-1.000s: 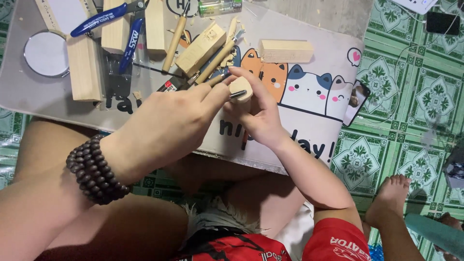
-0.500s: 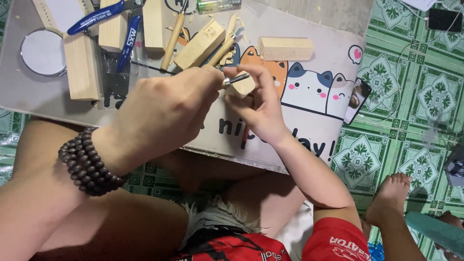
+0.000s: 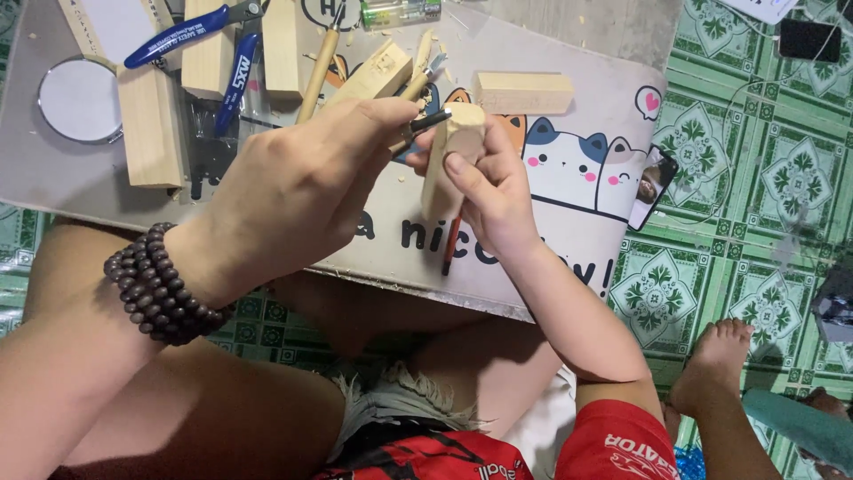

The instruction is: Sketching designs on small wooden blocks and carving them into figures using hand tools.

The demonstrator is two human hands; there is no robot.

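My left hand (image 3: pixel 302 178), with a dark bead bracelet on the wrist, grips a thin dark carving tool (image 3: pixel 431 122). Its tip touches the top end of a pale wooden piece (image 3: pixel 437 191). My right hand (image 3: pixel 493 191) wraps around that piece and holds it upright over a white cat-print mat (image 3: pixel 577 231). A red stick (image 3: pixel 451 251) lies on the mat under my right hand.
On the mat lie wooden blocks (image 3: pixel 524 92) (image 3: pixel 151 124) (image 3: pixel 382 71), blue pliers (image 3: pixel 191 31), a blue cutter (image 3: pixel 233 80), a round mirror (image 3: pixel 78 100) and a phone (image 3: pixel 653 187). My bare legs are below, with a foot (image 3: pixel 715 364) on the green patterned floor.
The wooden piece has been turned so its length shows. The tool tip has shifted onto its top end. Both hands stay close together.
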